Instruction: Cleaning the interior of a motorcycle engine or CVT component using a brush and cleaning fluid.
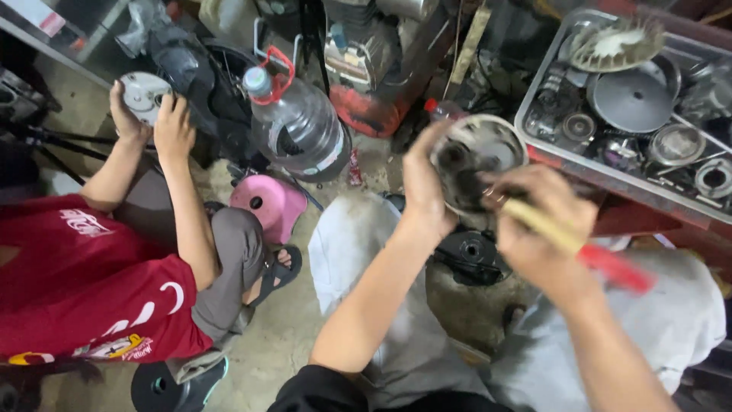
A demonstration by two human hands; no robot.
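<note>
My left hand [422, 183] grips the left rim of a round, bowl-shaped metal engine part [480, 152] held up in front of me. My right hand [545, 221] is closed around a brush with a pale wooden handle and a red end [618, 267], and its working tip is pressed into the dark inside of the part. The right hand is blurred by motion. Both forearms reach up from my lap, over my grey trousers [358, 252].
A co-worker in a red shirt [91, 290] sits at left, holding a round white-grey part [143, 95] with both hands. A large clear water bottle [297, 122], a pink stool [271, 202], a black disc [469, 255] on the floor and a grey tray [549, 152] of metal parts at right.
</note>
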